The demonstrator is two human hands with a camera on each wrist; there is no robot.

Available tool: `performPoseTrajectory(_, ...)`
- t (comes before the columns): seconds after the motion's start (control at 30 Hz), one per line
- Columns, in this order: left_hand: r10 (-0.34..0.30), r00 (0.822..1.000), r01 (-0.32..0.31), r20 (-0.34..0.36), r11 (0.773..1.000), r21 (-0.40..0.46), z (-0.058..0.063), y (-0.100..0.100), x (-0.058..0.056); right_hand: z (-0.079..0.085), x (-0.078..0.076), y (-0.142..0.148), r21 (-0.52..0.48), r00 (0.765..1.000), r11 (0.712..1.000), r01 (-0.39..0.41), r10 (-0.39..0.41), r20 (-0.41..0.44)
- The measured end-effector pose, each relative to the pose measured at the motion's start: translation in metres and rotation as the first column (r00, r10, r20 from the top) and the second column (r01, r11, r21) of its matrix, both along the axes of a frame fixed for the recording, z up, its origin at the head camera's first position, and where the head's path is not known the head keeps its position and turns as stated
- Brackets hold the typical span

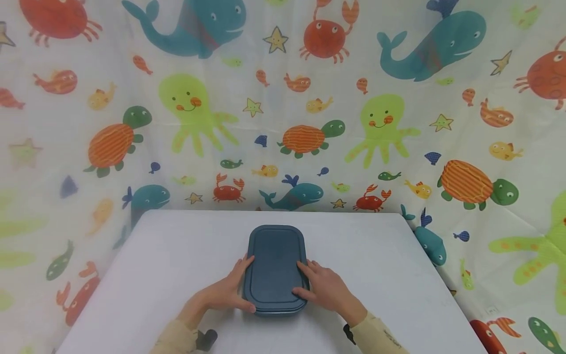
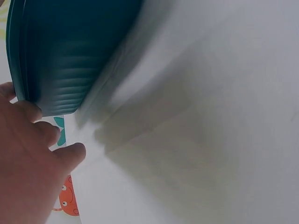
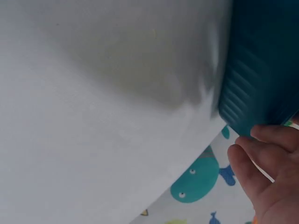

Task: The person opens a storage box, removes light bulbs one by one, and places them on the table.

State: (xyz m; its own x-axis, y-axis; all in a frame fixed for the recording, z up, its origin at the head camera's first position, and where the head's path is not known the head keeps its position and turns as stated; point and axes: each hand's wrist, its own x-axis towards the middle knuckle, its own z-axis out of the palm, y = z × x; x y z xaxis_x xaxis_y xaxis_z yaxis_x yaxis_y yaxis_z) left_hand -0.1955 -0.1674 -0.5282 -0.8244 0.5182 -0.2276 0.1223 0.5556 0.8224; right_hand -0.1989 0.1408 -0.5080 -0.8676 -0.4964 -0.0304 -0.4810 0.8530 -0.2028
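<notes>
While a person's left hand (image 1: 225,290) and right hand (image 1: 329,287) rest against its 2 long sides, a dark blue container (image 1: 276,275) stands on the white table (image 1: 190,246), its length running from near to far. It sits about midway between the table's left and right edges. The left hand's grip is spread along the left side: the thumb touches the near left corner, and a fingertip reaches the edge of the lid (image 1: 274,250) farther back. In the left wrist view, 2 fingertips meet the rim, while 2 other fingers stand just apart from it. The right hand's grip is spread too, with the thumb and a fingertip on the lid's right edge and other fingers farther along that side. The lid is on and has rounded corners; the wall below is ribbed. Pale sleeves (image 1: 376,337) cover the forearms. Past the table's far edge hangs a white cloth (image 1: 274,69) printed with crabs, whales, turtles, fish and 2 large green octopuses; it also runs along the left and right.
</notes>
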Motion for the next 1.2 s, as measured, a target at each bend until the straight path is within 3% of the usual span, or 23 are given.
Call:
performPoseTrajectory(0.13,-0.006,1.000,0.006,-0.010,1.000,0.001,-0.0009,-0.0007,-0.0008,-0.0024,0.0022,0.0043,-0.006,0.998,1.000,-0.023,0.023,0.063)
performPoseTrajectory(0.47,-0.015,1.000,0.016,-0.020,0.999,0.038,-0.0076,-0.0024,0.0003,-0.0052,0.0047,0.0088,-0.007,0.991,0.997,-0.077,0.077,0.113)
performPoseTrajectory(0.87,-0.016,0.999,0.017,-0.046,1.000,0.019,-0.0014,-0.0092,-0.0007,-0.0069,0.0055,0.0040,-0.026,0.994,0.995,-0.099,0.099,0.033)
performPoseTrajectory(1.2,-0.027,0.997,0.026,-0.073,1.000,-0.012,-0.0006,-0.0101,-0.0027,-0.0038,0.0065,0.0024,-0.008,0.995,0.996,-0.091,0.091,0.030)
